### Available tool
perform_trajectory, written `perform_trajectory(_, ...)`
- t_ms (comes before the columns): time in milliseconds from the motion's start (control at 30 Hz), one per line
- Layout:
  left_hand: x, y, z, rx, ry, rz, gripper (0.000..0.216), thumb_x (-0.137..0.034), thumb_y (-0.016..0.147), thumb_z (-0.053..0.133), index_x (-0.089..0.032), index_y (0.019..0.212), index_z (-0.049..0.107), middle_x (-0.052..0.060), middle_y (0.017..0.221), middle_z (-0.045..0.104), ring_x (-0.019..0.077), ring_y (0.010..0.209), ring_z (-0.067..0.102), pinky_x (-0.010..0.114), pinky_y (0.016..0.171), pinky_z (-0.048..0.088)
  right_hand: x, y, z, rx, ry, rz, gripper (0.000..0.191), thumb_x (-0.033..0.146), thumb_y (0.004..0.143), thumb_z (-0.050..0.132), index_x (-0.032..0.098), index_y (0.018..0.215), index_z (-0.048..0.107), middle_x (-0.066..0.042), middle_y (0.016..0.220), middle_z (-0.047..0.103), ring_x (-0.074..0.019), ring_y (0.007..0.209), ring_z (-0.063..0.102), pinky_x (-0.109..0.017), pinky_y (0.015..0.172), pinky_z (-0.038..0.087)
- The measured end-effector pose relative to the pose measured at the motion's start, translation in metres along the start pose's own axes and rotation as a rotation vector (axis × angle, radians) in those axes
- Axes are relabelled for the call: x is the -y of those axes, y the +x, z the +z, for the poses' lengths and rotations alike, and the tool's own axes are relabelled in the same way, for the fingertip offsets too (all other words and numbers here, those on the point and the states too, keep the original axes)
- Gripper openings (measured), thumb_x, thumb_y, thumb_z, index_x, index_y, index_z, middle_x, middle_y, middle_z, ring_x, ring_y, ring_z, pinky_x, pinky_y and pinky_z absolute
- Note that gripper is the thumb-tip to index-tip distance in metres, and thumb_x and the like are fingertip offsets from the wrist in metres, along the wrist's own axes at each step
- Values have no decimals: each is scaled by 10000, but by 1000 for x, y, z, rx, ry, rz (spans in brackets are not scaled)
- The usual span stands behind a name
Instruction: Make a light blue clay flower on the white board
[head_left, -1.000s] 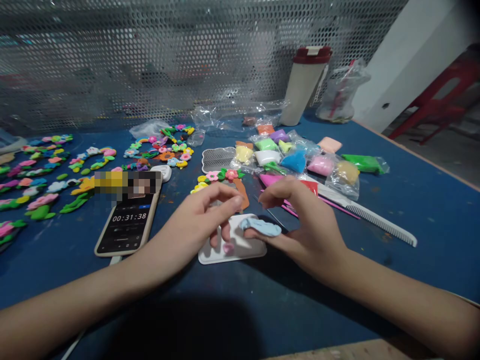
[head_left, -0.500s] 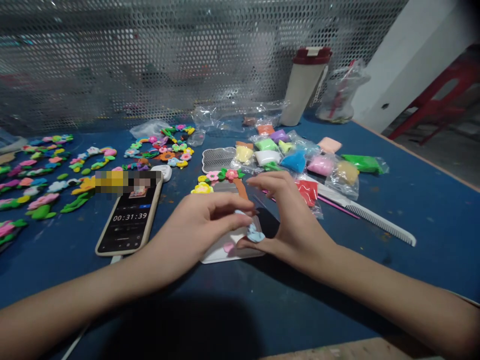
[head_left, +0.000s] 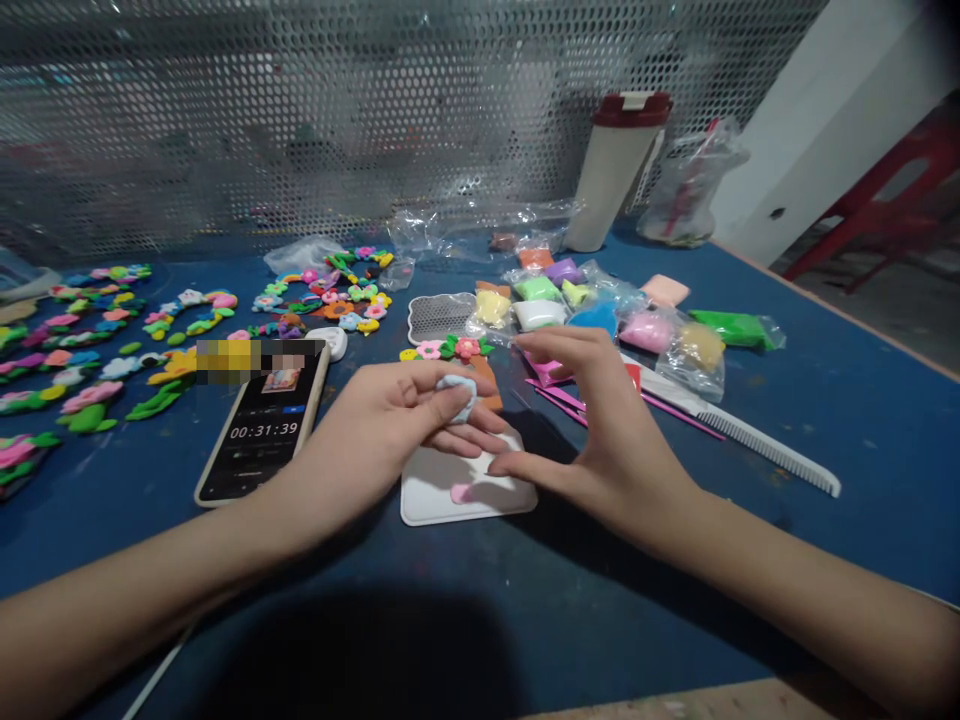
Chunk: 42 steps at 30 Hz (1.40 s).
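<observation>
**Pale blue clay pinched over the white tile**

A small pale blue lump of soft modelling clay [head_left: 457,392] is held in the left hand [head_left: 390,415]. It is gripped between the thumb and the curled fingertips, just above the far edge of a white, round-cornered plastic tile [head_left: 427,500]. The tile lies flat on the blue-painted table [head_left: 862,400]. The right hand [head_left: 607,440] is kept open and nothing is held in it. Its fingers are stretched toward the left, the lower fingertips resting on or just over the tile. The upper fingers are raised beside the lump, and no contact with it can be made out. A small pink clay piece [head_left: 459,493] is seen on the tile beneath the two hands.

Shaping of the lump in the fingers is judged to be the step in hand, and the lump is not yet set down on the tile. Light, even pressure is judged to be called for, since clay this soft is likely to dent. The pink piece below should be kept clear.

A cream-cased phone showing a timer [head_left: 262,425] lies to the left of the hands. Clear bags of coloured clay [head_left: 600,310] are spread beyond the right hand, with a long white plastic comb [head_left: 750,440] to its right.
</observation>
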<state>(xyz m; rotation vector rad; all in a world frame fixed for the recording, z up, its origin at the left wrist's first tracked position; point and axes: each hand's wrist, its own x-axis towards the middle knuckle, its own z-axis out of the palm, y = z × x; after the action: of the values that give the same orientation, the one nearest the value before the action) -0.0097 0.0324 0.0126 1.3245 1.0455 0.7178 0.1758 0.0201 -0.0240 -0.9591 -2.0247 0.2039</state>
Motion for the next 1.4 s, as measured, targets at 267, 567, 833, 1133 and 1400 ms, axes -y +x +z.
perform_trajectory(267,6,-4,4,247,-522,-176,475,22,757,567,-162,1194,570,69,1047,685,187,1026,634,288,926,468,0,-2,1,63,62,-40,438,256,786,699,177,1191,551,-126,1186,553,-225,1126,523,-393,966,435)
perform_trajectory(567,14,3,2,237,-254,-99,313,-295,809,678,-144,1079,629,56,970,657,162,912,627,278,857,462,7,-4,-2,3,82,-93,136,61,834,587,189,857,626,-33,767,646,-158,722,602,-292,658,486)
perform_trajectory(833,-3,10,-16,-151,-201,124,191,-218,778,707,-148,931,616,-16,725,595,56,585,535,121,481,426,8,-7,9,108,124,-48,182,154,843,609,168,1022,587,-86,981,600,-185,932,573,-304,810,488)
perform_trajectory(1133,-4,13,-19,-150,-241,-9,296,-360,907,475,-168,681,479,-84,502,249,42,397,146,145,331,133,8,-15,27,447,-66,-287,171,71,880,466,142,847,618,-70,852,621,-153,731,535,-242,628,440)
perform_trajectory(1400,-5,3,-15,-56,-82,16,114,-114,799,453,-197,840,519,-54,642,415,55,482,360,156,427,310,-3,2,5,136,186,254,122,99,888,444,195,931,505,-37,845,598,-154,742,584,-269,646,469)
